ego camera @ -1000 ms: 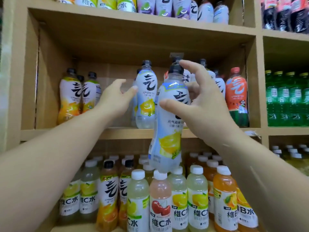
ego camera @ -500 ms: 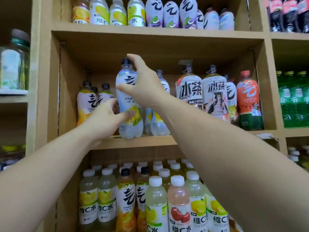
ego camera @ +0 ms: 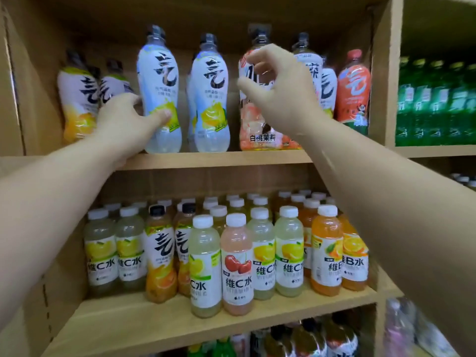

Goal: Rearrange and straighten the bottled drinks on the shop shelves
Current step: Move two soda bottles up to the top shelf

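Note:
Two pale blue lemon bottles stand upright side by side on the wooden middle shelf (ego camera: pixel 219 159). My left hand (ego camera: pixel 126 119) grips the lower body of the left lemon bottle (ego camera: pixel 159 81), thumb across its front. The right lemon bottle (ego camera: pixel 211 94) stands free beside it. My right hand (ego camera: pixel 280 91) hovers in the air with loosely curled fingers and holds nothing, in front of a peach tea bottle (ego camera: pixel 260 132). Orange-labelled bottles (ego camera: pixel 77 99) stand at the shelf's far left.
A red watermelon bottle (ego camera: pixel 354 86) stands at the shelf's right end against the wooden divider (ego camera: pixel 381 73). Green bottles (ego camera: pixel 435 104) fill the right bay. The lower shelf (ego camera: pixel 206 323) holds several vitamin drink bottles (ego camera: pixel 235 266) in rows.
My right hand has let go of the lemon bottle and moved right, away from it. That bottle now stands on the shelf under my left hand's grip. The view has shifted lower and closer.

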